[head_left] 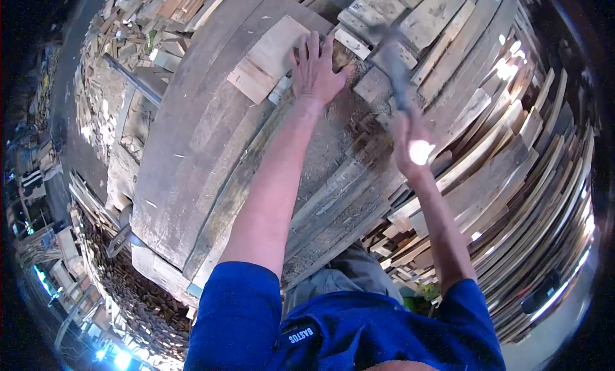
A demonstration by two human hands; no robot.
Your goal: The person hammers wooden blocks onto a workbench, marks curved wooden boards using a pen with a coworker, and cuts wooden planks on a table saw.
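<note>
Far to the left of the left hand, a pile of scrap wood (106, 82) spreads beyond the edge of the surface (192, 134). Nearer to that hand, a metal bar (133, 79) slants toward the surface, its near end down and to the right.

Just left of the left hand's fingers lies a pale board (274, 49), flat, its long axis running away from the person and to the right. A small pale offcut (280, 89) lies close to the wrist.

The left hand (317, 70) is palm down with its fingers spread and pointing away from the person, overlapping the board's right edge; it is not closed around anything, and whether it presses on something beneath cannot be told. A wooden block (352, 43) sits just right of its fingertips.

Farther right, the right hand (409, 139) is wrapped around the handle of a hammer (400, 86). The hammer's long axis runs away from the person and leans a little left, its blurred head at the far end, above and left of the right hand, near several wooden pieces (375, 9).

To the right of the right hand, long planks (512, 159) lie stacked, most slanting away and to the right.
</note>
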